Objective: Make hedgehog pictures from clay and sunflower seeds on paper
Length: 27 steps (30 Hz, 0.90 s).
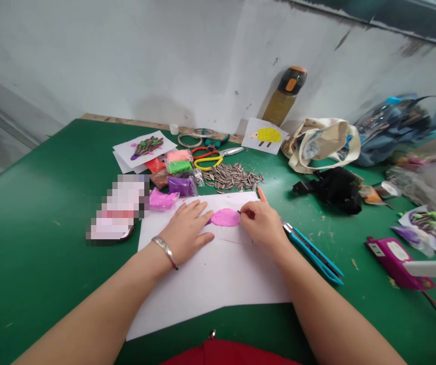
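A flat pink clay oval [225, 217] with a small purple bit at its left end lies on a small piece of white paper, over a larger white sheet [203, 284]. My left hand [188, 228] rests flat with fingers spread, its fingertips beside the oval's left end. At the right end, my right hand [259, 223] pinches a small dark sunflower seed, its tip showing at the clay's edge; the rest is hidden by my fingers. Just beyond the sheet lies a pile of striped sunflower seeds [233, 177].
Bagged clay, including a purple packet [182, 186], lies left of the seeds. Behind are yellow-handled scissors [208, 162] and a seed-covered clay picture [147, 147]. A blue utility knife [313, 252] lies right of my right hand. A bottle [284, 96] leans on the wall.
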Each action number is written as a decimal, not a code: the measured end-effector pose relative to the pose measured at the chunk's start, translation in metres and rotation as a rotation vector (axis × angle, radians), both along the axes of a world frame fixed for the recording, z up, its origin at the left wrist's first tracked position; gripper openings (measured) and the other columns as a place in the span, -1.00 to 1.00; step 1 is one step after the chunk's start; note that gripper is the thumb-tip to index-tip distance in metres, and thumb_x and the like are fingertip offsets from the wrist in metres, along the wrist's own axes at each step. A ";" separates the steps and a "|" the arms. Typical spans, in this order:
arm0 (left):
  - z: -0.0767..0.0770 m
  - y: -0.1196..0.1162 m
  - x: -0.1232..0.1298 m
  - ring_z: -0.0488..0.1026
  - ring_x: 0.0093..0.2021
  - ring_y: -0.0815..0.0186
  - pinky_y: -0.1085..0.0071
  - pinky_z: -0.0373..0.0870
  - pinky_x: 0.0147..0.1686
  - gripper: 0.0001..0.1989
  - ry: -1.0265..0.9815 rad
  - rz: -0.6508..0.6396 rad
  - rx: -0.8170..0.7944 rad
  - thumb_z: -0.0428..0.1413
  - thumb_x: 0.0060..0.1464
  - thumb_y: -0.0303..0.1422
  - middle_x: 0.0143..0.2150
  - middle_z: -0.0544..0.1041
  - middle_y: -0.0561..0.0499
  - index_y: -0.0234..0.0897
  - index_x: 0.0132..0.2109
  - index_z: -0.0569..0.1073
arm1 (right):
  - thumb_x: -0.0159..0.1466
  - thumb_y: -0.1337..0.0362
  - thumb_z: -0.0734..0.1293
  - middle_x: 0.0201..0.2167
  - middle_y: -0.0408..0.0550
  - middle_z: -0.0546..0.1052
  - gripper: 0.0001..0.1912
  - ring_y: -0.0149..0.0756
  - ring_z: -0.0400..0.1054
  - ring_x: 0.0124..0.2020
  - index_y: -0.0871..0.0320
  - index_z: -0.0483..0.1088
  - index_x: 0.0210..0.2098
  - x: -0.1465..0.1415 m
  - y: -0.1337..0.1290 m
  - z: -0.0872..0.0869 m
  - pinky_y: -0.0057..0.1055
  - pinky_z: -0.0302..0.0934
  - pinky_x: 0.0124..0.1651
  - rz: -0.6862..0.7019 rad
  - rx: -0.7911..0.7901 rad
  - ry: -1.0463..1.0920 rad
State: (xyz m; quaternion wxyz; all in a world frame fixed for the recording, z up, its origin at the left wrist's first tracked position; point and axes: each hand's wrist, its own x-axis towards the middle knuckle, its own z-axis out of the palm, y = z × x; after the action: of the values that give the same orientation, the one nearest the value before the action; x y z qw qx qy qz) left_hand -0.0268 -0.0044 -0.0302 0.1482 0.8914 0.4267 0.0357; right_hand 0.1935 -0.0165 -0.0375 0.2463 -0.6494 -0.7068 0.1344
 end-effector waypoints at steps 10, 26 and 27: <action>0.003 0.000 0.002 0.10 0.28 -0.02 0.01 0.01 0.23 -0.50 0.020 0.005 -0.011 0.06 0.12 -0.23 0.27 0.23 -0.23 -0.31 0.19 0.31 | 0.07 0.42 0.20 -0.54 -0.15 0.43 -0.84 -0.32 0.27 -0.43 0.11 0.37 -0.53 -0.001 0.002 0.000 -0.34 0.13 -0.19 0.028 0.010 -0.021; 0.003 0.000 0.001 0.09 0.29 -0.04 -0.02 0.01 0.23 -0.48 0.031 0.014 -0.018 0.06 0.13 -0.22 0.28 0.21 -0.24 -0.32 0.20 0.30 | 0.08 0.41 0.22 -0.57 -0.20 0.46 -0.83 -0.33 0.32 -0.44 0.09 0.43 -0.48 0.011 0.004 0.002 -0.38 0.15 -0.20 0.014 -0.057 0.079; 0.002 0.000 0.001 0.09 0.29 -0.04 -0.02 0.02 0.23 -0.49 0.024 0.013 -0.014 0.06 0.13 -0.22 0.28 0.22 -0.24 -0.31 0.19 0.30 | 0.07 0.41 0.22 -0.56 -0.19 0.47 -0.84 -0.33 0.31 -0.45 0.09 0.42 -0.49 0.011 0.003 0.002 -0.39 0.14 -0.24 0.019 -0.070 0.062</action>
State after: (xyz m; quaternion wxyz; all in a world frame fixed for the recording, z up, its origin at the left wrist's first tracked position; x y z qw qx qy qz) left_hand -0.0258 -0.0041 -0.0280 0.1491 0.8880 0.4345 0.0230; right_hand 0.2049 -0.0138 -0.0352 0.2439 -0.6466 -0.6997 0.1813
